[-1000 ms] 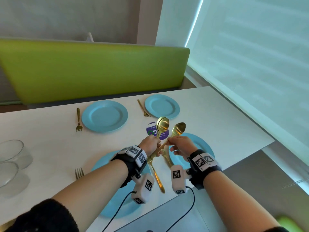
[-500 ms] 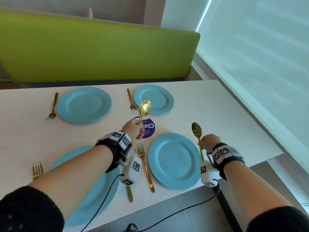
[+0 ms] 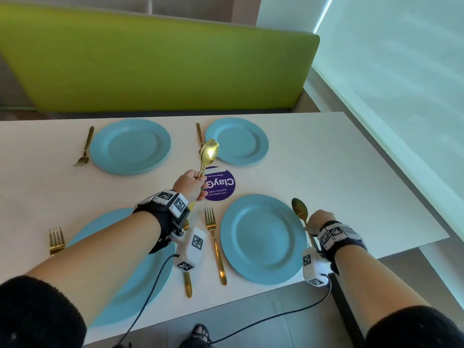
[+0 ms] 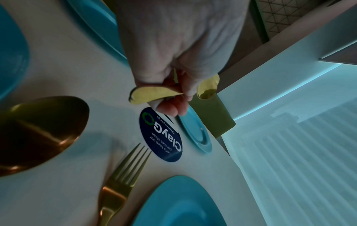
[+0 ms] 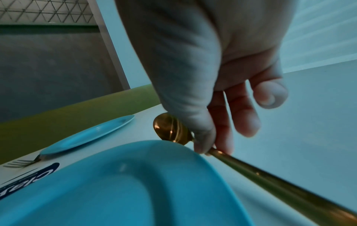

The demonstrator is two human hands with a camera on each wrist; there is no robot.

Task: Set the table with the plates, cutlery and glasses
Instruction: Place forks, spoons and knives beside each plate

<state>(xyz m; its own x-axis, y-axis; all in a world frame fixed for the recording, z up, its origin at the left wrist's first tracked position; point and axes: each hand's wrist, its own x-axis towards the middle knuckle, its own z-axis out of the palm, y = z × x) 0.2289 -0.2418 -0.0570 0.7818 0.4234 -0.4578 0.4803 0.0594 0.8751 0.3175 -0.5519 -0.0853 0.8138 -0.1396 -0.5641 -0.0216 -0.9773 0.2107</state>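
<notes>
Right hand [image 3: 318, 220] fingers pinch a gold spoon [image 3: 300, 211] low beside the near right plate [image 3: 263, 238], likely laying it; left hand [image 3: 190, 184] grips spare spoons [image 3: 209, 153] upright above the tabletop [image 3: 339, 172].

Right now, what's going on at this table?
A person is setting a white table for four. Four blue plates are down, each with a gold fork on its left. The right hand pinches a gold spoon by its handle, placing it just right of the near right plate. The left hand holds a bundle of gold spoons upright above the table, near the purple sticker. No glasses are in view.
</notes>
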